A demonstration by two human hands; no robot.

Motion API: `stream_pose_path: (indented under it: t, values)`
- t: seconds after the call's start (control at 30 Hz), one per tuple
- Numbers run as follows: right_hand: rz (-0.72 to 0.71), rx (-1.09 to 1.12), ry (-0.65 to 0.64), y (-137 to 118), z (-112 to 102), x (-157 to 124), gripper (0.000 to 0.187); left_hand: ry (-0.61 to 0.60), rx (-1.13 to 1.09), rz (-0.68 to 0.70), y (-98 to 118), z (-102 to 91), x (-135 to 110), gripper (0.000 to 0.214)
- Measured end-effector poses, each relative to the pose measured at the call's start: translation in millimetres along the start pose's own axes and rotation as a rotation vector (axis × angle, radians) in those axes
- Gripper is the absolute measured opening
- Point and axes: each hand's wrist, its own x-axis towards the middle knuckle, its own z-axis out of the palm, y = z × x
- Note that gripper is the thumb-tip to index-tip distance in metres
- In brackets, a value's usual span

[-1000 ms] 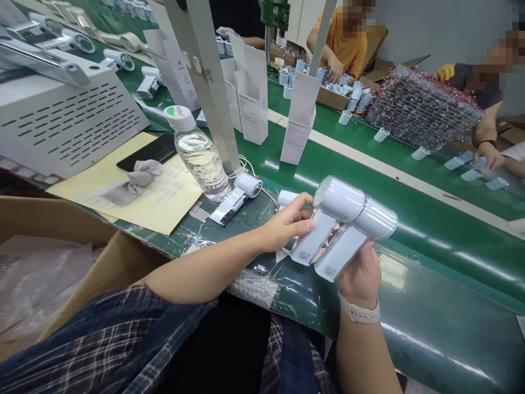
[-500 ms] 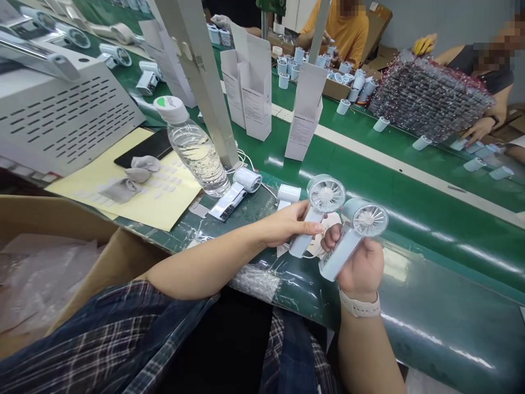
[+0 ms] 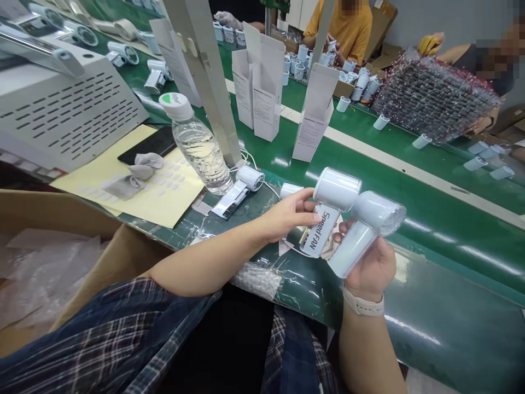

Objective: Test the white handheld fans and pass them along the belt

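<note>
My left hand (image 3: pixel 289 216) grips a white handheld fan (image 3: pixel 337 189) by its handle, which faces me with "Speed FAN" in dark letters. Just right of it, my right hand (image 3: pixel 371 268) is wrapped round the handle of a second handheld fan (image 3: pixel 379 213), whose smooth side shows. Both fans are tilted, held side by side above the bench edge, their round heads close together. Behind my left hand, another fan (image 3: pixel 291 190) lies partly hidden. One more fan (image 3: pixel 250 178) rests near the water bottle (image 3: pixel 200 148), a white cable beside it.
White cartons (image 3: pixel 314 115) stand open on the green conveyor (image 3: pixel 410 180). A metal post (image 3: pixel 209 82) rises behind the bottle. On the left are a yellow sheet (image 3: pixel 164 210) and a cardboard box (image 3: pixel 110 262). Across the belt, co-workers sit by fan parts and a bundle of wired pieces (image 3: pixel 435 98).
Both fans have been turned: their front grilles faced me before, and now the sides of their heads and the lettered handle show. My hands have shifted slightly right.
</note>
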Motion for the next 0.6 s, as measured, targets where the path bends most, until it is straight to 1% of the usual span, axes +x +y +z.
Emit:
stream_pose_path:
  t: [0.07,0.17,0.47,0.6]
  values:
    - [-0.031,0.008,0.044,1.0,-0.9,-0.5,0.029,-0.009,0.007,-0.015,0.7,0.6,-0.1,0.052]
    - [-0.02,0.018,0.074,3.1,-0.9,-0.9,0.032,0.015,0.001,-0.025,0.2,0.3,1.1,0.056]
    - [-0.097,-0.111,0.078,4.4,4.8,-1.9,0.035,0.06,0.005,-0.102,-3.4,-1.7,3.6,0.065]
    - [-0.113,-0.083,0.108,3.8,4.7,-2.5,0.036,0.053,0.004,-0.102,-5.7,-2.0,4.3,0.07]
